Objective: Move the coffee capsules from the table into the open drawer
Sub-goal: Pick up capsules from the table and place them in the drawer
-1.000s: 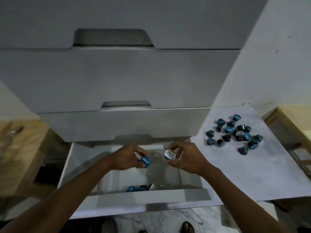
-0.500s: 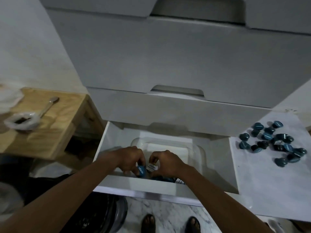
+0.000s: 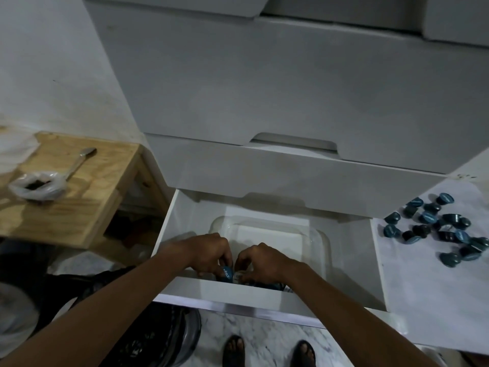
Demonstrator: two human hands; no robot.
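blue capsules [image 3: 436,229] clustered on table [image 3: 428,292]; white drawer [image 3: 182,223] open, few capsules inside.

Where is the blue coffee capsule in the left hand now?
Head view, centre: the left hand pinches the blue coffee capsule inside the open white drawer, by its front wall, beside the pale-topped capsule in the right hand.

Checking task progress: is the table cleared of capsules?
No, a cluster of blue and dark capsules lies on the table, right of the open drawer.

Dim rm: white wall [image 3: 53,62] at left, tall pale-grey drawer cabinet [image 3: 291,88] w/ cut-out handles centre, plywood side table [image 3: 79,202] left of it, white-grey marble floor [image 3: 264,337] below.
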